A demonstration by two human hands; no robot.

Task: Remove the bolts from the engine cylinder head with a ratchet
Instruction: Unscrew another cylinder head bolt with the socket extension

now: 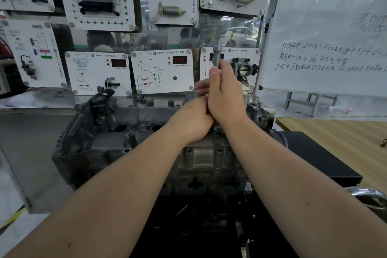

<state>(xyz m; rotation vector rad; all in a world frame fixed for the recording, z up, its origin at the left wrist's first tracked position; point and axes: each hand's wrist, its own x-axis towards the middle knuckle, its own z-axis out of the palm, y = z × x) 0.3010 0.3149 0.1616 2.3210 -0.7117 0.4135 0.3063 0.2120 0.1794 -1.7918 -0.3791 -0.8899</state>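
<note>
The grey engine cylinder head [129,132] sits in the middle of the bench in front of me. My right hand [225,94] grips the ratchet [216,52] by its metal handle, which points up and away above the head's far side. My left hand [191,119] lies just left of it, pressed against the right hand, fingers curled round something at the lower part of the tool that the hands hide. The ratchet's working end and any bolt under it are covered by both hands.
Training display panels [162,71] stand upright behind the engine. A whiteboard [326,33] leans at the right. A wooden table [339,132] with a black box [320,161] lies to the right, and a shiny metal ring [368,195] sits near the right edge.
</note>
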